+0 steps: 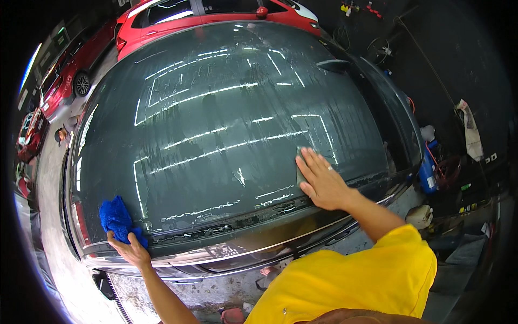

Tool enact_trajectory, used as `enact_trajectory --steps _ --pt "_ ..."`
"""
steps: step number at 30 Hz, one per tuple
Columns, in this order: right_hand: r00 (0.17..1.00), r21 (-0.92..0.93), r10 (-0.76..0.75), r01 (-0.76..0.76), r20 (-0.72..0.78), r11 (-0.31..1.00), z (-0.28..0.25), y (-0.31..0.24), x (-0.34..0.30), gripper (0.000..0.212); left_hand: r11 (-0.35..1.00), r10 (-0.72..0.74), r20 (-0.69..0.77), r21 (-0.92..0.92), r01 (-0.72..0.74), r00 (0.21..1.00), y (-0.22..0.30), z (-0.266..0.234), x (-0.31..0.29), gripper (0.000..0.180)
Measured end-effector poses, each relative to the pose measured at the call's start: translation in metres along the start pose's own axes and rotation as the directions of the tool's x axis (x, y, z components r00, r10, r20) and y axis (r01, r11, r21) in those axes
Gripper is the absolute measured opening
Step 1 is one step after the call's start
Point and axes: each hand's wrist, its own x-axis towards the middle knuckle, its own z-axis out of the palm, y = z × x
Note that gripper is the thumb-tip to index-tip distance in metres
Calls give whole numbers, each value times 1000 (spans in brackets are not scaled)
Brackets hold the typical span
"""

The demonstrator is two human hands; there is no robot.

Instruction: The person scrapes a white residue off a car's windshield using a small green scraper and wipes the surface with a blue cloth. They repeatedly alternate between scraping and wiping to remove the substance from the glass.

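Note:
A wet, dark grey car roof [210,116] fills the middle of the head view, streaked with water and bright lamp reflections. Toward the right of it my right hand [325,183] lies with its fingers together over a thin grey-green pad [300,167], pressing it on the surface. Only the pad's left edge shows; the rest is under my fingers. At the roof's near left corner, my left hand [129,250] grips a crumpled blue microfibre cloth [116,215] that rests on the roof. A ring sits on one right-hand finger.
Red cars stand beyond the roof, one [178,24] close behind it and others at the far left. A person [61,135] is low beside the left end. At the right are a blue cylinder [428,175], a pale jug [419,217] and a hanging cloth [470,131].

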Motion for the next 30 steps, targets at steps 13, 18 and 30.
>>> enact_trajectory --steps 13,18,30 --pt "963 9 241 -242 -118 970 -10 146 263 67 997 -11 67 -70 16 998 -5 10 7 66" --pt "995 12 73 -72 -73 997 9 56 10 66 999 38 -22 -9 -39 999 -26 1 -3 70" --pt "871 92 473 -465 -131 881 -21 225 316 68 996 -4 94 -91 12 996 -46 10 16 67"
